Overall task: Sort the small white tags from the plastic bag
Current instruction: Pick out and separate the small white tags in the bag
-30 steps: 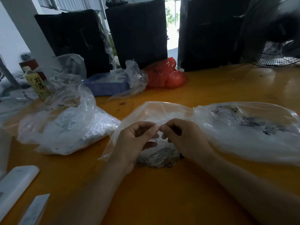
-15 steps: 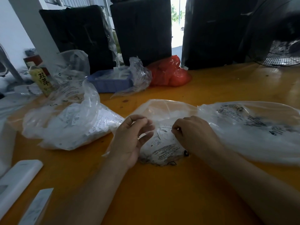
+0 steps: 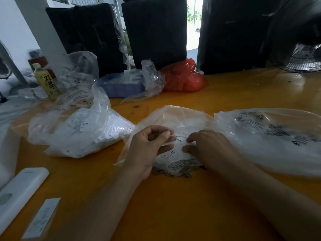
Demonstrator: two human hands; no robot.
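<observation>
A glossy orange-yellow wooden table [image 3: 234, 94] fills the near and middle ground, catching soft reflections. Along its far edge stand three tall dark panels [image 3: 154, 30], set side by side. Bright daylight enters through a narrow gap [image 3: 192, 23] between the middle and right ones. A white wall [image 3: 15, 30] rises far left, and a black fan [image 3: 302, 56] sits far right.
</observation>
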